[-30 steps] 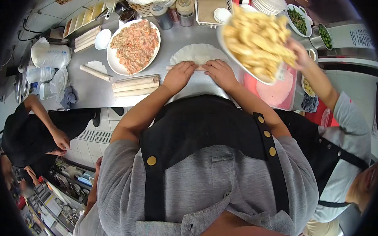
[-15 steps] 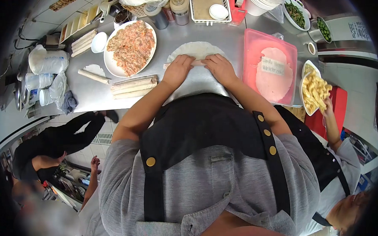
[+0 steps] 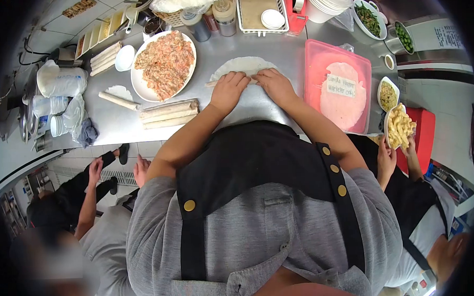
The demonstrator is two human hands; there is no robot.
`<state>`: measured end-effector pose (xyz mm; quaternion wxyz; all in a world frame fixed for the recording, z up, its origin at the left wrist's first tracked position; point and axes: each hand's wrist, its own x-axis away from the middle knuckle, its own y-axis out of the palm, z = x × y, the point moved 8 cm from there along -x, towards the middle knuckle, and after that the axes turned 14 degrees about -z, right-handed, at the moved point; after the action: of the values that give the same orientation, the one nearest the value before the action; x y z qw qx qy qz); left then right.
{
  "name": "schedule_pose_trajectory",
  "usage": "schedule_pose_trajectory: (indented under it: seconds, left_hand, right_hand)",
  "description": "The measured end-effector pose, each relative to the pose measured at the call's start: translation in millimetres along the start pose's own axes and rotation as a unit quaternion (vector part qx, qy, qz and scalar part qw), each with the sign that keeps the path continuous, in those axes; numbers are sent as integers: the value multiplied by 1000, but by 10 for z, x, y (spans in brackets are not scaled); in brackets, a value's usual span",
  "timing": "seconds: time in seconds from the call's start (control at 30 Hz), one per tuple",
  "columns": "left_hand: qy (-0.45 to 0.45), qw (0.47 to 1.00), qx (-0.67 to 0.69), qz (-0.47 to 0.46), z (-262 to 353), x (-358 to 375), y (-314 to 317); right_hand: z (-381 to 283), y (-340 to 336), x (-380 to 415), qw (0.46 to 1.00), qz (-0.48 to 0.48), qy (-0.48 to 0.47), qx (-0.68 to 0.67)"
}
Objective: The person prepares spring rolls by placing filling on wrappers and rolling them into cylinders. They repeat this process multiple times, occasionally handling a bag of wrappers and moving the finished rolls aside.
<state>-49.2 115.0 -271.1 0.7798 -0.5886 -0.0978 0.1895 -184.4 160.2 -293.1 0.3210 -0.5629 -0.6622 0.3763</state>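
My left hand (image 3: 231, 91) and my right hand (image 3: 274, 87) lie side by side on the steel counter, fingers curled down over a thin filled roll (image 3: 211, 83). The roll's left end sticks out past my left hand; my fingers hide most of the rest. Beyond it spreads the pale, round wrapper (image 3: 249, 63), flat on the counter. To the left, a white plate (image 3: 136, 82) bears a heap of orange-pink minced filling (image 3: 166, 62). Several finished rolls (image 3: 168, 115) are stacked before the plate, and another roll (image 3: 119, 101) lies partly on a wrapper piece.
A pink lidded container (image 3: 311, 83) with a handwritten label (image 3: 342, 86) stands right of my hands. Sauce bottles (image 3: 226, 23) and a white basket (image 3: 261, 30) line the back. At right, a co-worker's hands (image 3: 388, 161) hold a dish of yellow pieces (image 3: 402, 129). People stand behind my left side.
Less wrapper shows beyond the roll, and my hands have shifted slightly. The co-worker's dish has moved toward them, uncovering another dish behind it. At left, a person has come closer.
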Motion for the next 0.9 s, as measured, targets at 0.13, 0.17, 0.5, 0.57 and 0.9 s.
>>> schedule_pose_trajectory:
  seconds: [0.13,0.17,0.5,0.57,0.9]
  left_hand:
    - [-2,1000,6,-2,-106,-18,93]
    - [-4,1000,13,-3,-142,-22,112]
    - [-40,995,89,36,-405,269,42]
    - [-45,996,66,40,-322,249,-49]
    - [-16,999,-13,29,-257,-79,28]
  right_hand:
    - [-141,-84,56,994,42,-56,78]
    - [-190,-101,60,991,44,-72,100]
    - [-107,-21,39,994,57,-49,76]
    - [-99,-13,30,995,51,-43,79]
    - [128,-89,10,997,-12,35,66]
